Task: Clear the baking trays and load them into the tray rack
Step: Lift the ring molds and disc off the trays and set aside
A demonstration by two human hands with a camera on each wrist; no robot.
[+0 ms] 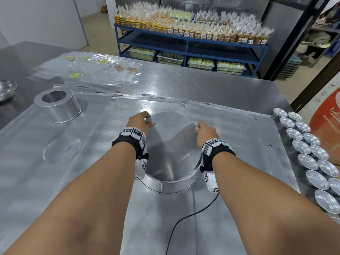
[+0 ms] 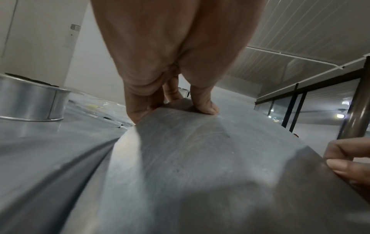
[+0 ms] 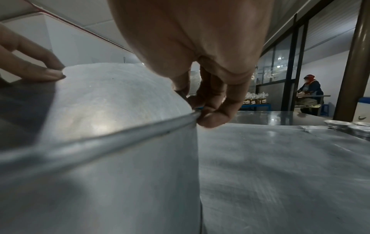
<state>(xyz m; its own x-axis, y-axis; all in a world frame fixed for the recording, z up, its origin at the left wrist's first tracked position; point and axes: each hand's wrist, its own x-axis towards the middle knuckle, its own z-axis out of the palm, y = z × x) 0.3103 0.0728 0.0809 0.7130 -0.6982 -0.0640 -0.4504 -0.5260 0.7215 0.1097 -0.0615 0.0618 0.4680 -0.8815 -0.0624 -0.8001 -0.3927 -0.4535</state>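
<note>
A large round metal pan (image 1: 173, 150) stands upside down on a flat baking tray (image 1: 233, 137), flat bottom up. My left hand (image 1: 145, 120) pinches its far left edge, thumb on top. My right hand (image 1: 202, 128) pinches the right edge. In the left wrist view my left hand (image 2: 174, 104) curls over the pan's (image 2: 200, 158) far edge. In the right wrist view my right hand (image 3: 202, 110) nips the pan's (image 3: 100, 102) beaded edge. A second flat tray (image 1: 24, 144) lies to the left.
A smaller round tin (image 1: 57, 105) and a loose metal disc (image 1: 61, 150) sit on the left tray. Several small tart moulds (image 1: 309, 153) line the table's right edge. Plastic bags (image 1: 88, 70) lie at the back, with a blue shelf (image 1: 191, 43) beyond. A black cable (image 1: 184, 221) trails toward me.
</note>
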